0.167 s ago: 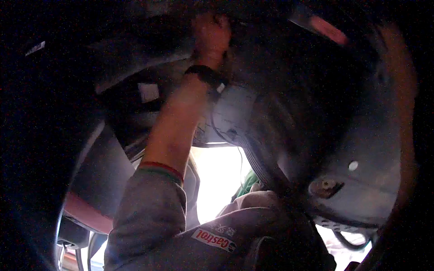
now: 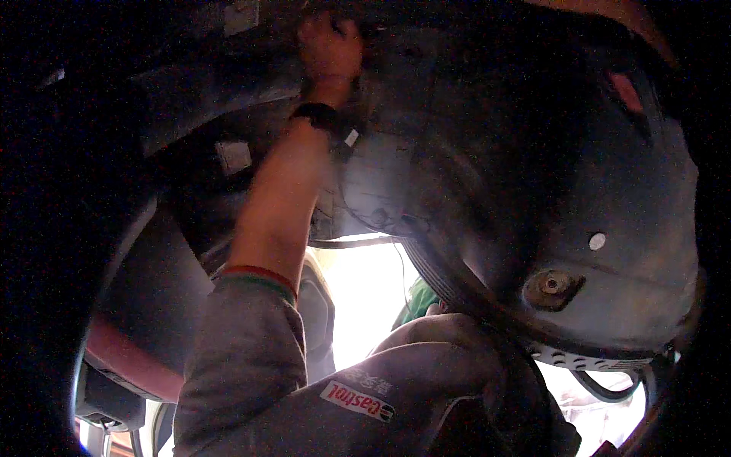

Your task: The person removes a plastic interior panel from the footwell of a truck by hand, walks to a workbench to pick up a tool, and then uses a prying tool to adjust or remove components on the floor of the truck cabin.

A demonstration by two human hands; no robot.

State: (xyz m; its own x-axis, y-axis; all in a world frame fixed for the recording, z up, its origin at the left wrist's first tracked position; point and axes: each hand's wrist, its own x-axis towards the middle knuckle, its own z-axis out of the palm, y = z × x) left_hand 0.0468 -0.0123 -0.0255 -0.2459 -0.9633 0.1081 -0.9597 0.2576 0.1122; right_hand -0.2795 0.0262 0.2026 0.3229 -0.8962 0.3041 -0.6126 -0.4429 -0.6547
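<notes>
My left hand (image 2: 331,49) reaches up to a dark surface at the top, its fingers bent in toward it. What they grip, if anything, is lost in the dark. A black watch (image 2: 318,116) is on that wrist, and the grey sleeve (image 2: 247,343) has a red and green cuff. Right of the hand is a dark, curved panel (image 2: 396,91); a small pale square piece (image 2: 234,157) sits left of the forearm. My right hand does not show clearly. A blurred brownish shape (image 2: 609,9) at the upper right edge cannot be made out.
A grey panel on the right bears a round metal fixing (image 2: 552,283) and a white round plug (image 2: 598,241). A ribbed black strip (image 2: 445,278) curves below it. Bright light comes through an opening (image 2: 365,293). A dark panel with a reddish band (image 2: 137,362) stands left.
The view has shifted, so the right panel shows more fully, and my left hand sits slightly further left and higher. The brownish shape has gone from the right edge to the upper right.
</notes>
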